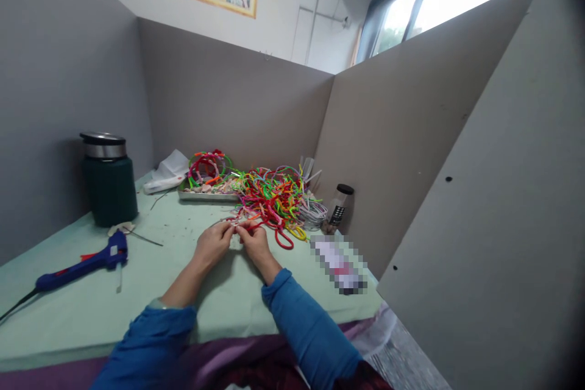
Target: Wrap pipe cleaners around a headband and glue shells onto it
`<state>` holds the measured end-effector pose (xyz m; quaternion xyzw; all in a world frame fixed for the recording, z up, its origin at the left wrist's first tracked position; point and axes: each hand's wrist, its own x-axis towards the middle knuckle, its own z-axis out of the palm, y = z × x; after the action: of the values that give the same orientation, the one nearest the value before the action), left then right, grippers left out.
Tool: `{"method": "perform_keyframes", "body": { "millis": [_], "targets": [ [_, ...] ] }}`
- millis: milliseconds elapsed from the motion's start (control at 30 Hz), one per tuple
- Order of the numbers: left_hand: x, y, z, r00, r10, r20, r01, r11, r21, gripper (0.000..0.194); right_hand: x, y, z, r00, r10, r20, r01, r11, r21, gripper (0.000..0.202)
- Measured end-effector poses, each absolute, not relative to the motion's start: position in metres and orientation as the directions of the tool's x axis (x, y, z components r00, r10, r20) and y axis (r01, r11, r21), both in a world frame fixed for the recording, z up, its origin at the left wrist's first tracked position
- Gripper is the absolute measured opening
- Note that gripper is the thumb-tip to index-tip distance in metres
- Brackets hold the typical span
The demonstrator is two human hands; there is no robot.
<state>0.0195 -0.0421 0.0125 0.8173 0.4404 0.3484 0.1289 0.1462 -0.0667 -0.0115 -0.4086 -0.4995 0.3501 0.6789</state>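
Note:
Near the middle of the table, my left hand (214, 244) and my right hand (254, 240) meet at their fingertips. Both are closed in a pinch on a thin red cord (250, 226), with a small pale piece between the fingers that is too small to make out. Just beyond them lies a tangled pile of colourful cords (274, 192), mostly red, green, orange and yellow. A red loop (284, 240) from the pile lies to the right of my right hand. Behind my left hand, a metal tray (208, 196) holds pale bits and coiled coloured rings (208, 166).
A blue glue gun (85, 265) lies at the left, before a dark green flask (109, 189). A clear jar with a black lid (341, 204) stands by the right partition (402, 134). A blurred flat object (339, 265) lies at the right of the table (159, 280).

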Motion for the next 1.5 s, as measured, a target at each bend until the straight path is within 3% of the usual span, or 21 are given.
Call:
{"method": "perform_keyframes", "body": {
  "millis": [1500],
  "targets": [
    [0.0188,-0.0440,0.0141,0.295,0.836,0.463,0.500,-0.548,0.671,0.027,0.1413,-0.0686,-0.0122,0.254,0.928,0.274,-0.236,0.334,-0.913,0.034]
  ]
}}
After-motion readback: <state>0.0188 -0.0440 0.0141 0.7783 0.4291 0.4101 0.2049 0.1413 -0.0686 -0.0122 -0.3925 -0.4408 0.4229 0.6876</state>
